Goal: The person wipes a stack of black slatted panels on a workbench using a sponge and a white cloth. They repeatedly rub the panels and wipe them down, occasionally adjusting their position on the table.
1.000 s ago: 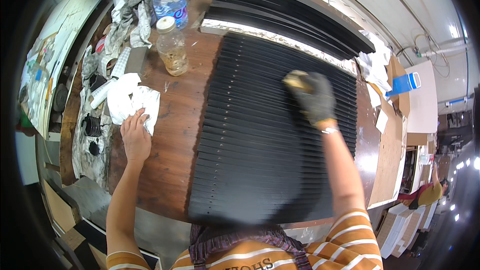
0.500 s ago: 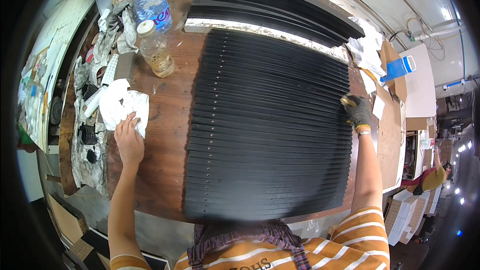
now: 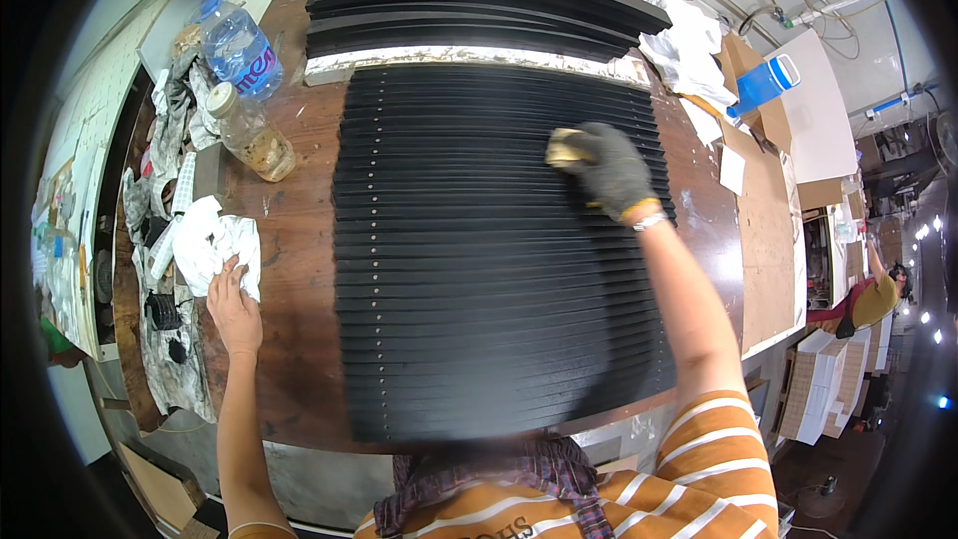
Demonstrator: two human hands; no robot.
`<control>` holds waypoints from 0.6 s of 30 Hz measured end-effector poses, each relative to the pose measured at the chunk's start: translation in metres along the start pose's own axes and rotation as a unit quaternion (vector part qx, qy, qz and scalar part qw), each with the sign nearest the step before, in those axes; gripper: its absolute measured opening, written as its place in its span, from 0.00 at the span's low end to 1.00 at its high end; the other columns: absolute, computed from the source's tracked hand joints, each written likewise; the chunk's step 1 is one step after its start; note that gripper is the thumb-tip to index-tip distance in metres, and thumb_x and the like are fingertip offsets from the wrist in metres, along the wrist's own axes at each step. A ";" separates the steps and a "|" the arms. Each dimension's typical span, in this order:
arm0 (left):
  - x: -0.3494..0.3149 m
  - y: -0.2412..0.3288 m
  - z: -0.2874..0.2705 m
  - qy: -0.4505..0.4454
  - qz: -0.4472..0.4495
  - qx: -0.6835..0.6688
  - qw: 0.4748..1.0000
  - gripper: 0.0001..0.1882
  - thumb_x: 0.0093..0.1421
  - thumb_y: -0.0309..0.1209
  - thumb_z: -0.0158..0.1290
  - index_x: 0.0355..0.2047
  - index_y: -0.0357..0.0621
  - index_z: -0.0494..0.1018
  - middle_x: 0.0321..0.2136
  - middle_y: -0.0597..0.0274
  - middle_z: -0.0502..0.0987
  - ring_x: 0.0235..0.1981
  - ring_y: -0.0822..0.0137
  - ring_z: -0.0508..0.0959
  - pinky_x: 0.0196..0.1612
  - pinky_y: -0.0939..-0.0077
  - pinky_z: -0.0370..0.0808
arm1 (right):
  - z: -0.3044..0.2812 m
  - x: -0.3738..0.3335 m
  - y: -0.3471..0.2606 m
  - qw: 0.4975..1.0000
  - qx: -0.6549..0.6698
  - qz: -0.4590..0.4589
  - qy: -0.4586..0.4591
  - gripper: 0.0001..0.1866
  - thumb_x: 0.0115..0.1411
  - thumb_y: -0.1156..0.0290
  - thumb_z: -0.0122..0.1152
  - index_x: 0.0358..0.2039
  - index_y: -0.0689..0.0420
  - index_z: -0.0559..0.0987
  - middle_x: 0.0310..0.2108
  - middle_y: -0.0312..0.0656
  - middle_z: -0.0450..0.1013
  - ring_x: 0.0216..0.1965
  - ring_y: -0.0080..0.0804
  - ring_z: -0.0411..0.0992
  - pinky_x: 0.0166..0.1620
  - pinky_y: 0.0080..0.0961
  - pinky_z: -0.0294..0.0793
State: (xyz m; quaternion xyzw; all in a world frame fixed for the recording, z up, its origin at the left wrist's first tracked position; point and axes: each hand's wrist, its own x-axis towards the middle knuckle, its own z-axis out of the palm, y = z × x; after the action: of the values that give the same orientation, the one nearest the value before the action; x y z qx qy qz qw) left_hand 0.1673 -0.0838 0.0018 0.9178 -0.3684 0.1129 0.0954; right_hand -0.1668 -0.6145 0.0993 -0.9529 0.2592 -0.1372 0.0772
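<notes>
Black slats (image 3: 479, 269) lie side by side in a wide panel on the brown table, with a row of small holes along their left ends. My right hand (image 3: 614, 172), in a dark grey glove with a yellow cuff, is over the upper right part of the slats. Its fingers are closed round a small tan-yellow pad (image 3: 567, 148), perhaps a sponge. Bare and with fingers stretched out, my left hand (image 3: 235, 311) rests on the lower edge of a crumpled white cloth (image 3: 217, 242) at the table's left side.
Beyond the panel, a pale bar (image 3: 469, 60) separates it from more stacked black slats (image 3: 479, 5). A jar (image 3: 249, 135) and a large water bottle (image 3: 239, 48) stand at the far left, beside stained rags (image 3: 170, 339). A blue jug (image 3: 763, 85) is at right.
My right hand has moved left with the pad, from the slats' right ends in over the panel. My left hand stays on the cloth. The whole view has shifted slightly.
</notes>
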 end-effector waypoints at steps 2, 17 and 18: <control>-0.001 -0.001 0.000 0.001 -0.003 0.000 1.000 0.24 0.59 0.19 0.47 0.56 0.46 0.72 0.64 0.66 0.71 0.64 0.49 0.67 0.68 0.51 0.60 | -0.026 -0.026 0.067 0.994 0.005 0.109 -0.008 0.15 0.61 0.69 0.68 0.49 0.51 0.84 0.47 0.46 0.79 0.51 0.47 0.77 0.57 0.39 0.75; 0.022 0.089 -0.083 -0.025 0.027 -0.006 0.999 0.17 0.62 0.33 0.54 0.50 0.43 0.82 0.53 0.56 0.80 0.62 0.57 0.72 0.70 0.52 0.57 | -0.045 -0.160 -0.096 0.820 0.523 0.224 0.061 0.26 0.64 0.65 0.68 0.59 0.63 0.75 0.50 0.44 0.79 0.47 0.32 0.78 0.52 0.27 0.80; 0.024 0.116 -0.095 -0.054 0.051 -0.158 0.985 0.18 0.61 0.34 0.56 0.50 0.42 0.82 0.53 0.54 0.80 0.62 0.57 0.72 0.69 0.55 0.60 | -0.041 -0.168 -0.122 0.836 0.512 0.193 0.041 0.26 0.63 0.65 0.68 0.58 0.62 0.75 0.50 0.43 0.79 0.48 0.32 0.79 0.53 0.28 0.81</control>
State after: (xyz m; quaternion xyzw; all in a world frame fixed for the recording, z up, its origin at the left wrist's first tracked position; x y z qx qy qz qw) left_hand 0.0904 -0.1579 0.1099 0.8761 -0.4323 0.0086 0.2134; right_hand -0.2611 -0.4269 0.1277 -0.7017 0.3340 -0.2711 0.5680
